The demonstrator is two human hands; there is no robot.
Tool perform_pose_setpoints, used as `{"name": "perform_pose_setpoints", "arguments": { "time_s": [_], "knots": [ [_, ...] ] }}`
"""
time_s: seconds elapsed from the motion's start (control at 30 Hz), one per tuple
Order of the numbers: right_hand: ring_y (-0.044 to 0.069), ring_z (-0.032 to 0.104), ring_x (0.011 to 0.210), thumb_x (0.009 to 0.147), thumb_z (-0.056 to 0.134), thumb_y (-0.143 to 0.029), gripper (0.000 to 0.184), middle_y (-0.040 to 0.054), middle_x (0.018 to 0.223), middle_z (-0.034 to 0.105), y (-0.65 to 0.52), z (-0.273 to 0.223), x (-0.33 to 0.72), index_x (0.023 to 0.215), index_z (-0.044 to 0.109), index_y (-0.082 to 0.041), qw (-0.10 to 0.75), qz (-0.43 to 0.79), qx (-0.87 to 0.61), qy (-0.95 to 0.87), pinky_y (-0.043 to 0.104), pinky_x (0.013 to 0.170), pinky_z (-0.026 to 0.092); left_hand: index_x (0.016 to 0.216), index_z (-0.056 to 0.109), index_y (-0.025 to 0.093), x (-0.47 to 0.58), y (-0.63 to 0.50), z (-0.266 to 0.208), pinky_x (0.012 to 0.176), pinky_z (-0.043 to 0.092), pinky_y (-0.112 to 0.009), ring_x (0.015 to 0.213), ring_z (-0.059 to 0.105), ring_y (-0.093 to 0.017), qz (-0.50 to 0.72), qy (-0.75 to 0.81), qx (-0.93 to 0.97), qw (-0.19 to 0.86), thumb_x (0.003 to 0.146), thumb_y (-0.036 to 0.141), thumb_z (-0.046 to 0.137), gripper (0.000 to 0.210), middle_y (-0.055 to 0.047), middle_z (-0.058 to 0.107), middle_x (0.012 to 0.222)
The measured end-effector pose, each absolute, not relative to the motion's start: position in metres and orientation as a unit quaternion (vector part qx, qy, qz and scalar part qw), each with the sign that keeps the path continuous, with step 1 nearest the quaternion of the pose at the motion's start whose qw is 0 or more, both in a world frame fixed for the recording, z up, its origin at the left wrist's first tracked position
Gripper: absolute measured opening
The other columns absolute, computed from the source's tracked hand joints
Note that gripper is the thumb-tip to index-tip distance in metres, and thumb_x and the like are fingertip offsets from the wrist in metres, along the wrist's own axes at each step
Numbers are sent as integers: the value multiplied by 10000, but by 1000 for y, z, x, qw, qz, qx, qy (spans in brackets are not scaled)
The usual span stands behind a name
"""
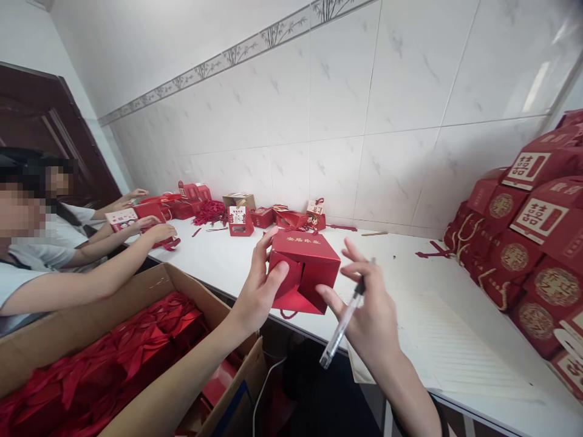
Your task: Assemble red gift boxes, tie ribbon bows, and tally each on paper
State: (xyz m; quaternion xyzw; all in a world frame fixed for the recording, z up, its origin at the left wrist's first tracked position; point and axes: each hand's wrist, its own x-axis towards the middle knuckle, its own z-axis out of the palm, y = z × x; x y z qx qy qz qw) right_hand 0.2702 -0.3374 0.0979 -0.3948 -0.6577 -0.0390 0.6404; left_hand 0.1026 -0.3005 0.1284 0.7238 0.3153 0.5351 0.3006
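Note:
My left hand is closed round the left side of a red paper gift box, thumb on its near face. The box is tilted above the table's front edge, with gold lettering on the upper panel and partly folded flaps towards me. A red cord loop hangs beneath it. In my right hand a clear pen with a black part is held slantwise. The thumb of that hand touches the box's right flap, while its other fingers are raised beside the box.
A cardboard carton of red ribboned boxes stands at lower left. Red gift bags are stacked at right on the white table. Small boxes and red ribbons line the wall. Co-workers' hands handle boxes at left.

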Motion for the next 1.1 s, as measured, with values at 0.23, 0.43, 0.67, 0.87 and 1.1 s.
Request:
{"name": "perform_pose_setpoints", "arguments": {
  "time_s": [0.23, 0.43, 0.67, 0.87, 1.1],
  "knots": [
    [227, 569, 886, 902, 528, -161, 92, 105, 1109, 616, -350, 105, 275, 853, 473, -216, 411, -344, -292, -792, 351, 645, 405, 1365, 300, 309, 99, -300, 148, 1115, 207, -440, 1313, 304, -252, 432, 372, 765, 299, 858, 470, 466, 558, -46, 368, 1395],
    [230, 527, 820, 980, 352, -201, 203, 125, 1007, 638, -350, 116, 274, 867, 519, -183, 307, -384, -296, -819, 341, 620, 341, 1335, 360, 318, 100, -299, 156, 1107, 213, -460, 1299, 316, -260, 385, 400, 792, 255, 836, 495, 493, 546, -47, 370, 1390],
    [237, 473, 798, 961, 399, -231, 184, 164, 1008, 593, -348, 119, 273, 850, 523, -152, 259, -400, -324, -818, 335, 619, 306, 1327, 367, 308, 100, -299, 160, 1097, 224, -470, 1276, 346, -265, 375, 412, 796, 235, 831, 478, 502, 542, -61, 392, 1358],
    [197, 425, 672, 912, 475, -200, 112, 80, 776, 562, -344, 115, 268, 818, 512, -153, 258, -406, -337, -809, 305, 591, 297, 1342, 351, 270, 103, -304, 162, 1096, 234, -449, 1290, 328, -248, 348, 425, 811, 202, 814, 442, 535, 585, -91, 374, 1360],
    [208, 423, 676, 861, 513, -147, 28, 92, 783, 552, -342, 113, 266, 833, 511, -150, 233, -430, -362, -794, 303, 595, 303, 1338, 352, 298, 102, -297, 159, 1081, 254, -467, 1272, 353, -249, 350, 423, 811, 203, 809, 497, 526, 591, -87, 397, 1340]
  ]
}}
